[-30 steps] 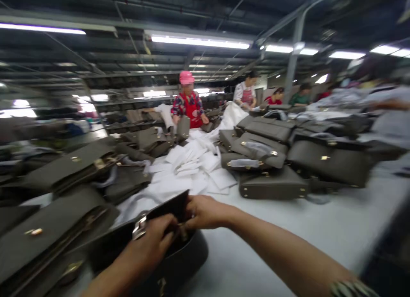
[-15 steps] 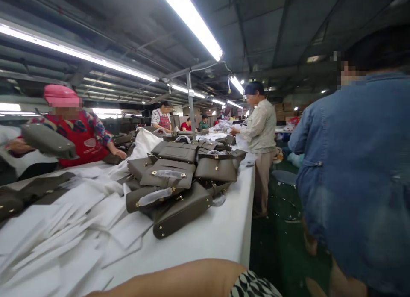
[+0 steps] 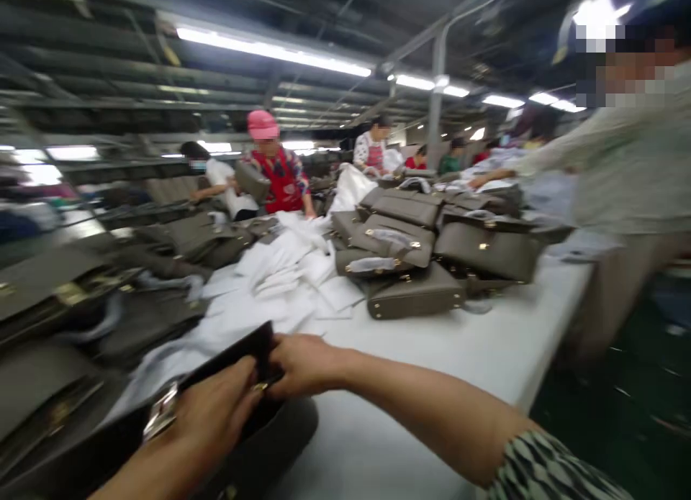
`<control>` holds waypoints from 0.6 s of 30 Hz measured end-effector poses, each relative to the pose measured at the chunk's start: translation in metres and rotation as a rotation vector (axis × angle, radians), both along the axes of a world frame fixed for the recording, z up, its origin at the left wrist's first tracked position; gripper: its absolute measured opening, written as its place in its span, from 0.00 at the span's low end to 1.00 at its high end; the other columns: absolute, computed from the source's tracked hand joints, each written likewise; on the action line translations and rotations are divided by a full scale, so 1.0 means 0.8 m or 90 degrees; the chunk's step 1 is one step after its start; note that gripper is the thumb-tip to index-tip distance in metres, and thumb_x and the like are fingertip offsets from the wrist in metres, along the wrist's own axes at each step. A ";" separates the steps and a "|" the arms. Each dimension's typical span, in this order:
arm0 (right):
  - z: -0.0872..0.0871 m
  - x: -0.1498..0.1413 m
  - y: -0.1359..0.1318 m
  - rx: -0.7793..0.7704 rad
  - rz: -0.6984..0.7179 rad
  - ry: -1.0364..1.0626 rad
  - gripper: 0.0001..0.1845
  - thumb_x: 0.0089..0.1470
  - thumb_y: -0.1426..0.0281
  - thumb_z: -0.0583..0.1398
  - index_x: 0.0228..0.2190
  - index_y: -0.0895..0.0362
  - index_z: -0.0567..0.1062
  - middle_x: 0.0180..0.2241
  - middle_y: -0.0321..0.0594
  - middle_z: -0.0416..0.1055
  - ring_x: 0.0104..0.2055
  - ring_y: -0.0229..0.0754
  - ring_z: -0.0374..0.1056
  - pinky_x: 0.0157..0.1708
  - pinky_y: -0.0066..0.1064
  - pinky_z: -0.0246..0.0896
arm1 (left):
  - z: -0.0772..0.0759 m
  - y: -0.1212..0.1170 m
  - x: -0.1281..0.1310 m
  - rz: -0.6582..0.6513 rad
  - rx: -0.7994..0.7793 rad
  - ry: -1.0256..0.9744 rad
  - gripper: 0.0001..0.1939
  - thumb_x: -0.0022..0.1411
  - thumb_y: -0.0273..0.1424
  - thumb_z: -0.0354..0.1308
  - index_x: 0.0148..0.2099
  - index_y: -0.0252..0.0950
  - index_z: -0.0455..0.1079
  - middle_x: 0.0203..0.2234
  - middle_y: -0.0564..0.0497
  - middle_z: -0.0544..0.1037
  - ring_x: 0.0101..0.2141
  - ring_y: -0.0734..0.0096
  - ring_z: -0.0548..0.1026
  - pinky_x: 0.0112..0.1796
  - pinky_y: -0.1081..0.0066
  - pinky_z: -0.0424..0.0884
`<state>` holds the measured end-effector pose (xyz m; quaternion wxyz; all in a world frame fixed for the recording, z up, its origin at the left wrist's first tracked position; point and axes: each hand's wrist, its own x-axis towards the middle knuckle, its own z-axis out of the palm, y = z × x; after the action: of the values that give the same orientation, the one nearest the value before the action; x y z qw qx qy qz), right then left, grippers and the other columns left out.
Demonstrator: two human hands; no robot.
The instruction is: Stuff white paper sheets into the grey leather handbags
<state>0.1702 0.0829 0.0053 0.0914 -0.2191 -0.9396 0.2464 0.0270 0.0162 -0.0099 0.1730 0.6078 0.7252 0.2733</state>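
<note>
A dark olive-grey handbag (image 3: 294, 432) lies at the table's near edge, its mouth facing up. My left hand (image 3: 216, 406), with a shiny metal band (image 3: 162, 412) at the wrist, reaches over the opening, its fingers curled on the bag's upper edge beside a small gold fitting. Across from it, my right hand (image 3: 305, 363) pinches the far end of the same edge. The two hands nearly meet there. Motion smears the fingertips, and the bag's inside is dark.
More handbags (image 3: 415, 295) are piled ahead, and others (image 3: 156, 320) lie at left. White sheets (image 3: 270, 277) spread between them on the white table (image 3: 432, 370). A co-worker in a red apron (image 3: 283, 183) stands across; another person's sleeve (image 3: 561, 151) reaches in from the right.
The view has swung left, and the person in blue denim is out of frame. Both my hands now show on a handbag; before, only my patterned-sleeved arm was visible.
</note>
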 end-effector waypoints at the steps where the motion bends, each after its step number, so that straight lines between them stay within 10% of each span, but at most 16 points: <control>1: -0.004 -0.002 0.000 -0.007 -0.035 0.007 0.13 0.43 0.60 0.65 0.26 0.58 0.75 0.40 0.36 0.71 0.32 0.37 0.64 0.24 0.24 0.51 | 0.010 -0.019 -0.010 -0.013 -0.028 0.071 0.04 0.57 0.32 0.59 0.32 0.37 0.67 0.27 0.51 0.72 0.33 0.62 0.72 0.36 0.65 0.66; 10: -0.017 0.001 0.002 -0.019 -0.028 0.031 0.07 0.43 0.68 0.64 0.23 0.58 0.72 0.39 0.36 0.68 0.35 0.37 0.65 0.30 0.27 0.51 | 0.029 -0.023 0.007 0.058 -0.122 0.102 0.07 0.54 0.24 0.52 0.35 0.39 0.67 0.26 0.54 0.73 0.28 0.70 0.70 0.26 0.73 0.56; 18: -0.019 0.002 0.010 -0.046 -0.043 0.022 0.08 0.42 0.69 0.66 0.24 0.57 0.72 0.40 0.35 0.68 0.36 0.38 0.64 0.32 0.28 0.52 | 0.047 -0.092 -0.060 0.150 -0.125 0.186 0.05 0.55 0.27 0.54 0.35 0.41 0.70 0.31 0.50 0.76 0.36 0.59 0.72 0.32 0.68 0.56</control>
<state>0.1722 0.0906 -0.0100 0.1078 -0.2495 -0.9205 0.2808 -0.0210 -0.0573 0.0280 0.0912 0.5320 0.8319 0.1287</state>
